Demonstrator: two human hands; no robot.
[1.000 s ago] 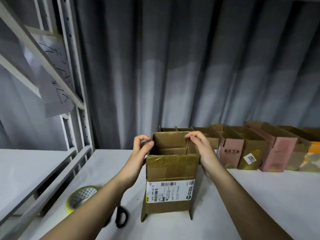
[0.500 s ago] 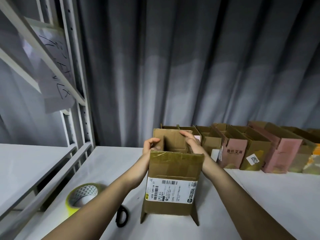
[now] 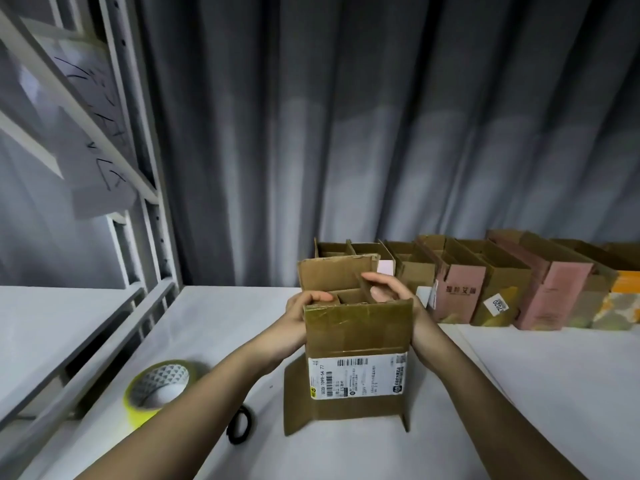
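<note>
Clamping fingers [image 3: 320, 297] of left hand [image 3: 294, 317] and right hand [image 3: 391, 287] over the side flaps of the cardboard box [image 3: 356, 341], folding them inward to close its top; kept upright on the white table [image 3: 519, 393], tape roll [image 3: 157, 386] near, likely for sealing

The box [image 3: 356, 341] stands on the table [image 3: 536, 393], open top up. The left hand [image 3: 298, 317] grips its left wall, and the right hand [image 3: 391, 289] reaches in from the right and pinches an inner flap. The tape roll [image 3: 156, 389] lies to the box's left, with the scissors [image 3: 239, 424] between them (partly under the left forearm). Behind the box, a row of boxes [image 3: 485, 285] runs rightward along the curtain [image 3: 381, 133]. The rack [image 3: 149, 188] stands at the left, with a paper sheet [image 3: 86, 133] hanging on it.
</note>
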